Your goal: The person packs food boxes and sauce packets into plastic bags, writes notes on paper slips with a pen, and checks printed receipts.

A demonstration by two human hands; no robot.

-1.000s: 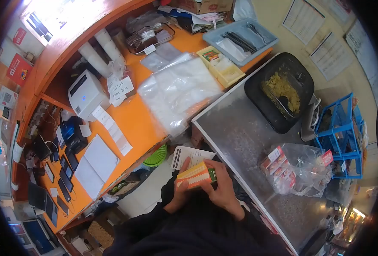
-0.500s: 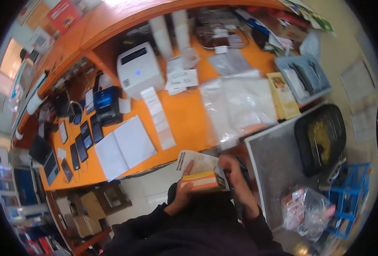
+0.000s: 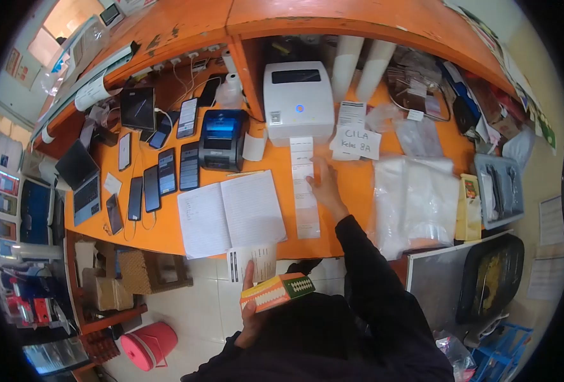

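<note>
In my left hand (image 3: 250, 318) is a small orange, yellow and green box (image 3: 275, 293), held low in front of my body. A printed paper slip (image 3: 243, 264) sticks out beyond the box, by the extended index finger. My right hand (image 3: 325, 184) reaches over the table at the right edge of a long strip of white labels (image 3: 304, 191), thumb and index finger apart. Whether its fingertips touch the strip I cannot tell. The strip hangs from a white label printer (image 3: 299, 102) and lies down the orange table.
An open notebook (image 3: 231, 213) lies left of the strip. Several phones (image 3: 167, 172), a dark blue-topped printer (image 3: 223, 140) and a laptop (image 3: 81, 178) stand further left. Clear plastic bags (image 3: 415, 200) and a grey-blue basket (image 3: 498, 191) are on the right. A pink bucket (image 3: 149, 346) is on the floor.
My right hand has left the box and moved up and forward to the label strip. The left hand still holds the box and slip. The view has turned and shifted.
</note>
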